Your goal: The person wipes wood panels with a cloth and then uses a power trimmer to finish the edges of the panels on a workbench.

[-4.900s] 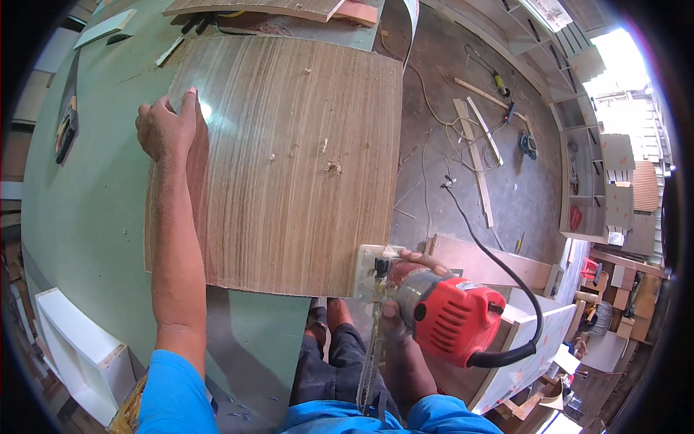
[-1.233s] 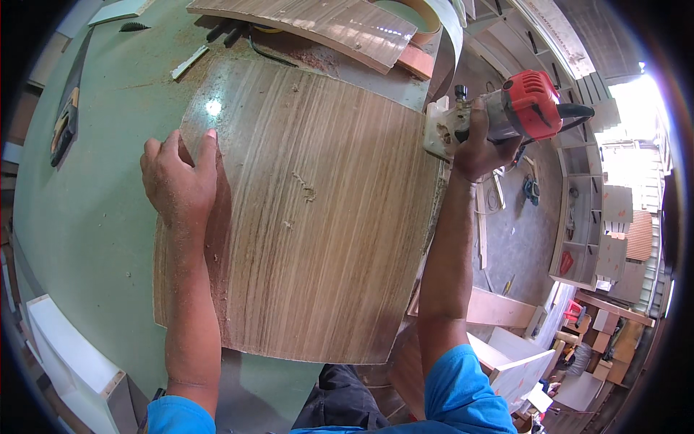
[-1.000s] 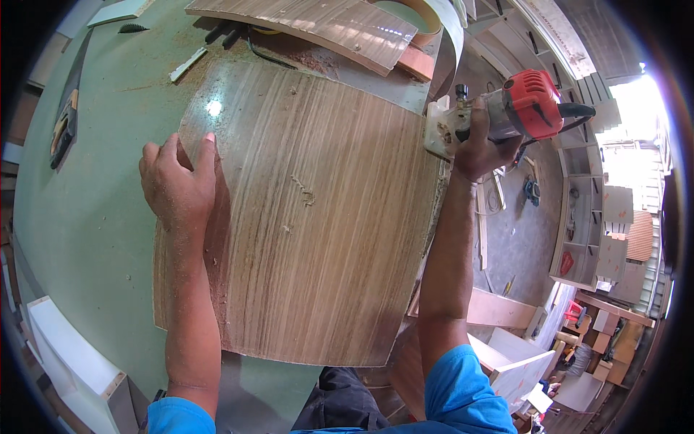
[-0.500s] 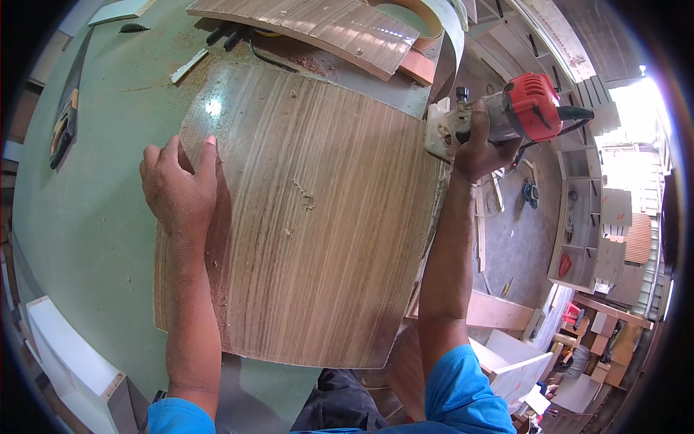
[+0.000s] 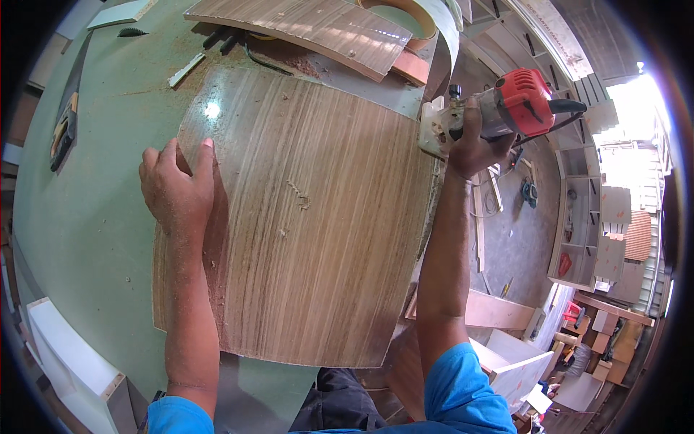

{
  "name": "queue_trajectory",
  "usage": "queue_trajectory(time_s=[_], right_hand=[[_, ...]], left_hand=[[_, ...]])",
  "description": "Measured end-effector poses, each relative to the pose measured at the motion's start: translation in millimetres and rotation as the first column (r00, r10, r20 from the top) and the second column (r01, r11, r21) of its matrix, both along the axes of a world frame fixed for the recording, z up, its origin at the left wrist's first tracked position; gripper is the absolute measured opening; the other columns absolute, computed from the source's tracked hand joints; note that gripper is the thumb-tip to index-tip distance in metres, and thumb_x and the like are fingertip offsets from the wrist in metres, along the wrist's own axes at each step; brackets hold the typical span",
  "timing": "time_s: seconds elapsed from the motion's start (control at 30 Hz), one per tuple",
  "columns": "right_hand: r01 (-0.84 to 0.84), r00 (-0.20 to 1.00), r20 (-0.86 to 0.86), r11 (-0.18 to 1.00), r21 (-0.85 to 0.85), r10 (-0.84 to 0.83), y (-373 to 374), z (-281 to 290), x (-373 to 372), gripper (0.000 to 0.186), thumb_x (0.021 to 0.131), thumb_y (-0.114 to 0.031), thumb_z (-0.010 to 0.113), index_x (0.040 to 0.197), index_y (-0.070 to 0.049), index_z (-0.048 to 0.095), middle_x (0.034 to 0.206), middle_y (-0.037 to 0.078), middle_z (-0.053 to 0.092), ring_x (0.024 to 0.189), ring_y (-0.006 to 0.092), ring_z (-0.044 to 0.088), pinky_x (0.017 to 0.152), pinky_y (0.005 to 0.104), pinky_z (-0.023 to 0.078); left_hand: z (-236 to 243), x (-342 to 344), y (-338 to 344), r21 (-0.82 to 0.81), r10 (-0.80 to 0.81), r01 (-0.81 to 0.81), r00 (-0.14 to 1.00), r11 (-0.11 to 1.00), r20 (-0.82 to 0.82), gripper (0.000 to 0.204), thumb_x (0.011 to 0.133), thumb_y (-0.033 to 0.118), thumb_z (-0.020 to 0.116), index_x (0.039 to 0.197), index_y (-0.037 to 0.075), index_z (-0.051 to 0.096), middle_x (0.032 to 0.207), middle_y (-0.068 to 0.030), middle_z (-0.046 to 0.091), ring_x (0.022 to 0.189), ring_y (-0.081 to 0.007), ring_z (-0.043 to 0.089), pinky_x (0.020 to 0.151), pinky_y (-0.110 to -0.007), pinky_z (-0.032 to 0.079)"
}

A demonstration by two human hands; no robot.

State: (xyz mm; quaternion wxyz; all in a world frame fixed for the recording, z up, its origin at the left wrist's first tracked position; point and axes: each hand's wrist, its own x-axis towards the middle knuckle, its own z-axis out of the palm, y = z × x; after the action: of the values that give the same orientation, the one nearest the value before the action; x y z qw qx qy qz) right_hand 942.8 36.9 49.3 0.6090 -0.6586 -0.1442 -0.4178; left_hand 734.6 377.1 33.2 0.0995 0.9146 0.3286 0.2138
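A wood-grain board (image 5: 311,217) lies flat on the green table, with small curled shavings on its face. My left hand (image 5: 177,184) is at the board's left edge, thumb on the top face and the other fingers bent over the side. In my right hand (image 5: 478,148) is a red and grey trim router (image 5: 517,105), gripped around its body. It is tilted on its side, its pale base against the board's far right edge. The router's bit is hidden from view.
Beyond the board lie another wood-grain panel (image 5: 303,32), a roll of edge banding (image 5: 423,22) and a white strip (image 5: 186,70). A handsaw (image 5: 65,130) rests on the green table (image 5: 94,217) at left. White drawer boxes (image 5: 513,365) stand at lower right.
My right hand and the router have shifted slightly toward the left and away from me along the board's right edge. My left hand keeps its place on the board.
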Motion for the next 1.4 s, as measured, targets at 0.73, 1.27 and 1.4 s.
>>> queue_trajectory(time_s=[0.73,1.27,1.4], right_hand=[[-0.033,0.994,-0.102,0.999,0.039,0.037,-45.8,12.3,-22.2,0.076,0.066,-0.012,0.093,0.131,-0.003,0.055,0.113,0.007,0.068,0.098,0.0158,0.066,0.084,0.0324,0.055],[-0.089,0.84,-0.54,0.995,-0.038,0.054,-260.3,119.8,-429.3,0.066,0.07,-0.013,0.087,0.129,-0.004,0.059,0.112,0.005,0.069,0.101,0.0152,0.066,0.089,0.0347,0.054],[-0.126,0.82,-0.571,0.984,-0.129,0.03,-266.5,146.5,-502.3,0.075,0.073,-0.019,0.085,0.139,-0.005,0.054,0.119,0.01,0.069,0.107,0.0184,0.067,0.093,0.0359,0.053]], left_hand=[[-13.9,7.1,-0.3,0.025,0.074,-0.076,0.994,0.997,0.086,0.058,0.089,0.051,0.07,0.116,-0.001,0.069,0.102,-0.0154,0.061,0.096,-0.035,0.062,0.086,-0.048,0.05],[163.4,-145.3,-302.4,-0.592,-0.362,0.69,0.723,0.416,0.588,0.02,0.092,0.022,0.074,0.099,0.003,0.074,0.088,-0.0067,0.064,0.081,-0.0191,0.06,0.078,-0.033,0.05],[240.8,-219.5,-389.0,-0.446,-0.671,0.886,0.408,0.128,0.619,0.029,0.094,0.023,0.074,0.116,0.005,0.071,0.098,-0.0066,0.062,0.081,-0.0117,0.057,0.073,-0.028,0.049]])
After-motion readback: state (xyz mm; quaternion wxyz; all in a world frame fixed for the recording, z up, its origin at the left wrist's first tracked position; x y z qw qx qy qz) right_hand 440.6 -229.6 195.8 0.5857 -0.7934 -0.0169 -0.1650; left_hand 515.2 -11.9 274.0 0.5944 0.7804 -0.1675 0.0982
